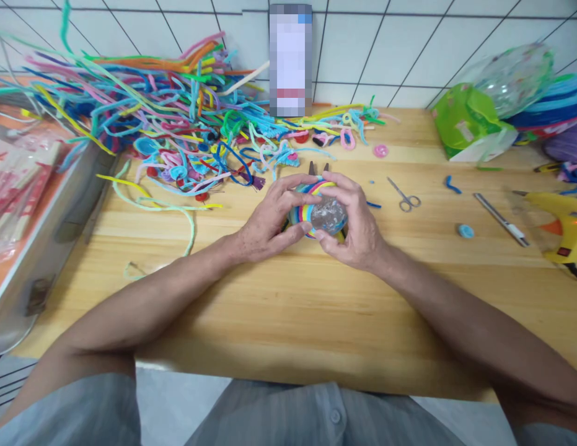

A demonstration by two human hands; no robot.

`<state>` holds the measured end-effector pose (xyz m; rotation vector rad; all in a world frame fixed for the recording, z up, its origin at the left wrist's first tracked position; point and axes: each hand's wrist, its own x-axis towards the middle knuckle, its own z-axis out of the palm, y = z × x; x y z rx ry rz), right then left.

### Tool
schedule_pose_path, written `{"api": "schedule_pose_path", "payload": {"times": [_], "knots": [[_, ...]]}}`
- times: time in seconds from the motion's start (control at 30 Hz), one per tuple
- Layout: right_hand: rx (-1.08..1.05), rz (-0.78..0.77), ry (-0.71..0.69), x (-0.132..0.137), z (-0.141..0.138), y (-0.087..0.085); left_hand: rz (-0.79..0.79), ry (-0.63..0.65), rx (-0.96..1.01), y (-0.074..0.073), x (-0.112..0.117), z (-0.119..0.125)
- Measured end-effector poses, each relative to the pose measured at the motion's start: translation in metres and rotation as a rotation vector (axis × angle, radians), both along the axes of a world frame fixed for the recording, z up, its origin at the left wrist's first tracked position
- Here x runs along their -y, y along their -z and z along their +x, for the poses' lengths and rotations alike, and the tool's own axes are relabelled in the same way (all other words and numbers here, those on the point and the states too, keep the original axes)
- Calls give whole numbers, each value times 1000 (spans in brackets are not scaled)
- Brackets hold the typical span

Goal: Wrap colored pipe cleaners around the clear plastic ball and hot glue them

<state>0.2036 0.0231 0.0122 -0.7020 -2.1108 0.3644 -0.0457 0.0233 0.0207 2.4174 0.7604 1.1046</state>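
Both my hands are wrapped round a rounded object banded with blue, pink, yellow and white pipe cleaners (302,214), with a clear, shiny part (328,215) facing up. My left hand (279,217) grips its left side, thumb along the lower edge. My right hand (351,217) curves round its right side, fingertips near those of the left. Behind the object, two dark tips of a tool (318,168) stick out; the rest of it is mostly hidden. A short dark blue pipe cleaner piece (373,205) lies just right of my right hand.
A tangled heap of pipe cleaners (176,105) covers the back left. A phone (290,62) leans on the tiled wall. To the right lie small scissors (404,196), a blue coil (465,231), a craft knife (501,219), a yellow glue gun (560,217) and a green packet (471,124).
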Motion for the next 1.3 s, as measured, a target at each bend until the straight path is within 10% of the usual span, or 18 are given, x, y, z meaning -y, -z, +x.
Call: {"api": "schedule_pose_path", "payload": {"times": [1.3], "knots": [[20,48,4,2,1,-1,47,51,71,4,1,3]]}}
